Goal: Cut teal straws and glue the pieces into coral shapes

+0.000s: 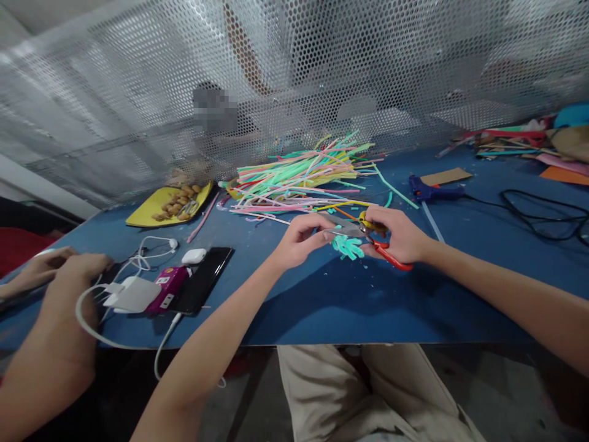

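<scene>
Both forearms reach in over the tabletop's near edge [322,325], left hand [306,239] pinching, right hand [398,233] curled closed.

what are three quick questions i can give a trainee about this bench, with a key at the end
1. What does the right hand hold?
a) a phone
b) red-and-yellow-handled cutters
c) a glue gun
2. True or false: the yellow tray lies to the left of the pile of coloured strips.
3. Fill in the colour: the small bunch beside the cutters is ____.

Key: 1 b; 2 true; 3 turquoise
</scene>
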`<control>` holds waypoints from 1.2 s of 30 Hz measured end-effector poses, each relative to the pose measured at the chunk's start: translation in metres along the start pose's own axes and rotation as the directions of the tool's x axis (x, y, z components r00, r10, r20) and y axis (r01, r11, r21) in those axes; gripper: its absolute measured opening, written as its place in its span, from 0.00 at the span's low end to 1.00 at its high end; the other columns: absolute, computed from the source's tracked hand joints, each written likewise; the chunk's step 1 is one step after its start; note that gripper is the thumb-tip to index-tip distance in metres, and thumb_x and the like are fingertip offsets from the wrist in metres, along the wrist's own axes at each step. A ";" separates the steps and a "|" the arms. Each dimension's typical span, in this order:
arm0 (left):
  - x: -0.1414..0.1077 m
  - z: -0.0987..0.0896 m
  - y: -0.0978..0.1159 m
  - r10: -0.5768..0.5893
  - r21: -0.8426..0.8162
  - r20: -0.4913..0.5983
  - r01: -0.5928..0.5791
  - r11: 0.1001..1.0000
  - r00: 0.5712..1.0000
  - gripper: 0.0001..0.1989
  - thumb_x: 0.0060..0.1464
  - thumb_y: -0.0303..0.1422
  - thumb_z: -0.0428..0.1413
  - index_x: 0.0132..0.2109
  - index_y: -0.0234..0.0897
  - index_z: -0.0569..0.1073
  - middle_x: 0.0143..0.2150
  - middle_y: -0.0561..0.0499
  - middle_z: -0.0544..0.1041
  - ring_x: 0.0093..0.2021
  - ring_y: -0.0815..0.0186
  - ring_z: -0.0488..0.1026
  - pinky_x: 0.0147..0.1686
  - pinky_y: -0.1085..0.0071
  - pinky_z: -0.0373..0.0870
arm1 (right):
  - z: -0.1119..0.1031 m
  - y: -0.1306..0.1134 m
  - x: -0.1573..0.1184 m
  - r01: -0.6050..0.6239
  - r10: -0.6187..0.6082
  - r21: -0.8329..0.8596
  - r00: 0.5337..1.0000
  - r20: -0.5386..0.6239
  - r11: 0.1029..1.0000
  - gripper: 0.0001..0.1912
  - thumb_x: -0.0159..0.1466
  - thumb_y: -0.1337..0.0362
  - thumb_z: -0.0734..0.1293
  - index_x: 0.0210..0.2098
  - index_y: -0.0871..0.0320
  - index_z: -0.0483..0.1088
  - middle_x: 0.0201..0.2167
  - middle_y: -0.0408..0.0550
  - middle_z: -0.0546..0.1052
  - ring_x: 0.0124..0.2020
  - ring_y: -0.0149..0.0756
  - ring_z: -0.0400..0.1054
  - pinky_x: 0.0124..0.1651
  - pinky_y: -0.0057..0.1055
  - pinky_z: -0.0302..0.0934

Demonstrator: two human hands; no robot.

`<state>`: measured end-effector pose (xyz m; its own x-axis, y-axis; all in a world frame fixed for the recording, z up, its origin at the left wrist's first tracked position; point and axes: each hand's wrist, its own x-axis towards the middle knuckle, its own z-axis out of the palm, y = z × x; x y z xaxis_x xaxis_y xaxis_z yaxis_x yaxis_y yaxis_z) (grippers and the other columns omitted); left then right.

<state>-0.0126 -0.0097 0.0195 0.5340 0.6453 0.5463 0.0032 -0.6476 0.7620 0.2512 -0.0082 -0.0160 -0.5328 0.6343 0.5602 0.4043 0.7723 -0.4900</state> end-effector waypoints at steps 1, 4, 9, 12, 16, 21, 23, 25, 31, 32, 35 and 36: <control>0.001 0.001 0.001 0.007 0.004 0.009 -0.007 1.000 1.000 0.16 0.59 0.45 0.63 0.33 0.36 0.80 0.28 0.49 0.75 0.29 0.67 0.68 0.32 0.71 0.64 | 0.000 -0.001 0.000 0.005 -0.005 0.007 1.000 -0.001 1.000 0.19 0.55 0.57 0.75 0.32 0.54 0.61 0.30 0.41 0.65 0.29 0.32 0.54 0.33 0.30 0.48; 0.002 0.003 0.004 0.029 -0.012 0.023 -0.028 1.000 0.999 0.14 0.59 0.43 0.63 0.33 0.35 0.80 0.28 0.50 0.75 0.29 0.68 0.67 0.31 0.71 0.64 | 0.001 -0.003 -0.001 0.028 -0.028 0.036 1.000 -0.014 0.999 0.16 0.54 0.63 0.74 0.31 0.54 0.61 0.30 0.41 0.66 0.28 0.30 0.53 0.32 0.30 0.48; 0.001 0.006 0.005 0.025 -0.042 0.023 -0.024 0.999 0.999 0.11 0.61 0.39 0.62 0.34 0.37 0.81 0.30 0.49 0.78 0.31 0.67 0.72 0.33 0.71 0.68 | 0.000 -0.006 0.000 0.061 -0.058 0.065 0.997 -0.046 0.996 0.13 0.53 0.66 0.72 0.29 0.55 0.61 0.28 0.40 0.65 0.27 0.30 0.52 0.32 0.30 0.45; 0.000 0.006 0.003 0.017 -0.029 0.012 -0.016 0.999 1.000 0.12 0.62 0.41 0.61 0.35 0.37 0.81 0.30 0.48 0.79 0.31 0.66 0.73 0.33 0.70 0.69 | -0.001 -0.007 0.000 0.055 -0.052 0.054 0.997 -0.047 0.997 0.13 0.54 0.65 0.72 0.29 0.55 0.61 0.28 0.40 0.65 0.27 0.30 0.52 0.32 0.30 0.45; 0.000 0.006 0.003 0.017 0.006 0.007 -0.017 1.000 1.000 0.15 0.62 0.42 0.61 0.33 0.37 0.80 0.29 0.48 0.78 0.29 0.67 0.72 0.33 0.69 0.68 | -0.002 -0.007 0.000 0.052 -0.051 0.037 0.998 -0.035 0.998 0.15 0.54 0.64 0.72 0.30 0.54 0.59 0.29 0.39 0.65 0.28 0.30 0.52 0.32 0.30 0.46; 0.001 0.006 0.008 0.016 0.002 0.010 -0.016 1.000 1.000 0.15 0.62 0.41 0.61 0.31 0.35 0.78 0.28 0.48 0.78 0.29 0.67 0.71 0.32 0.69 0.67 | -0.003 -0.005 0.000 0.044 -0.043 0.021 0.999 -0.010 0.999 0.16 0.55 0.62 0.72 0.30 0.54 0.58 0.29 0.39 0.65 0.28 0.30 0.52 0.32 0.30 0.47; 0.001 0.007 0.008 0.017 0.000 0.018 -0.017 1.000 1.000 0.15 0.62 0.40 0.61 0.30 0.36 0.78 0.29 0.48 0.78 0.29 0.67 0.71 0.32 0.69 0.67 | -0.004 -0.005 0.000 0.044 -0.044 0.010 0.999 -0.006 0.999 0.16 0.55 0.62 0.72 0.30 0.54 0.58 0.29 0.39 0.64 0.28 0.30 0.52 0.33 0.29 0.47; 0.000 0.007 0.008 0.023 0.001 0.021 -0.023 1.000 1.000 0.15 0.62 0.40 0.61 0.30 0.36 0.78 0.29 0.48 0.78 0.29 0.67 0.71 0.32 0.69 0.67 | -0.004 -0.006 0.000 0.052 -0.052 0.007 0.999 -0.010 0.999 0.16 0.55 0.62 0.72 0.30 0.54 0.57 0.28 0.39 0.63 0.28 0.30 0.51 0.32 0.29 0.47; -0.001 0.008 0.009 0.027 -0.018 0.024 -0.027 0.999 0.999 0.15 0.62 0.41 0.61 0.30 0.36 0.79 0.27 0.49 0.77 0.28 0.68 0.69 0.31 0.69 0.64 | -0.003 -0.007 0.000 0.066 -0.066 0.002 0.998 -0.014 0.998 0.13 0.55 0.64 0.69 0.27 0.54 0.57 0.25 0.38 0.61 0.26 0.28 0.48 0.30 0.29 0.47; 0.000 0.009 0.009 0.016 -0.011 0.025 -0.016 1.000 1.000 0.16 0.62 0.42 0.61 0.30 0.36 0.79 0.27 0.49 0.76 0.28 0.68 0.69 0.31 0.70 0.64 | -0.004 -0.007 0.000 0.061 -0.061 -0.009 0.998 -0.004 0.998 0.13 0.54 0.65 0.68 0.26 0.54 0.56 0.25 0.38 0.61 0.25 0.28 0.49 0.30 0.29 0.47; 0.000 0.010 0.011 -0.032 0.003 0.012 0.032 0.999 0.999 0.17 0.63 0.44 0.60 0.31 0.35 0.78 0.28 0.50 0.76 0.28 0.68 0.68 0.30 0.70 0.64 | -0.005 -0.009 -0.001 0.038 -0.037 -0.062 0.999 0.017 0.997 0.14 0.53 0.64 0.66 0.24 0.53 0.53 0.22 0.38 0.58 0.24 0.28 0.48 0.29 0.29 0.47; 0.000 0.011 0.011 -0.048 0.007 0.011 0.048 0.999 0.999 0.17 0.63 0.44 0.60 0.31 0.35 0.78 0.28 0.49 0.76 0.28 0.69 0.68 0.30 0.70 0.64 | -0.005 -0.010 -0.001 0.034 -0.032 -0.074 0.999 0.024 0.997 0.14 0.53 0.64 0.66 0.23 0.53 0.52 0.21 0.37 0.57 0.23 0.28 0.48 0.28 0.30 0.47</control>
<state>-0.0034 -0.0214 0.0245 0.5421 0.6714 0.5053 0.0349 -0.6189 0.7847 0.2511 -0.0163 -0.0086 -0.5637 0.6079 0.5593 0.4397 0.7940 -0.4198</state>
